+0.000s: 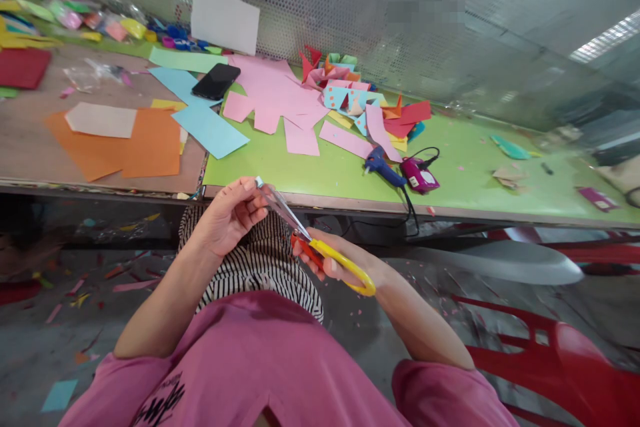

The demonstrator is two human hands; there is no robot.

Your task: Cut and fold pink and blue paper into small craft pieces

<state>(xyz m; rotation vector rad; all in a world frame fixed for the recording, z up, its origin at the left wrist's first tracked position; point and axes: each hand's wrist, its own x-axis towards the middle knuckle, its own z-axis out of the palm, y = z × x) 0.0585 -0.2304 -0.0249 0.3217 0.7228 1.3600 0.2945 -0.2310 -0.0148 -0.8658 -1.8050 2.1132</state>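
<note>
My right hand [327, 260] grips a pair of scissors [287, 210] with one red and one yellow handle. Their metal blades point up and to the left, toward my left hand [233, 213]. The thumb and forefinger of that hand pinch a small pale blue piece [259, 182], which looks like paper, right by the blade tips. Whether the blades touch the piece I cannot tell. Both hands are held above my lap, just in front of the table's near edge.
Pink paper sheets [273, 90], a blue sheet [213, 130] and orange paper [150, 147] lie on the table. A black phone [217, 81] rests on paper. A blue glue gun [384, 167] sits beside a purple box [421, 175]. Red plastic chairs [540, 340] stand at right.
</note>
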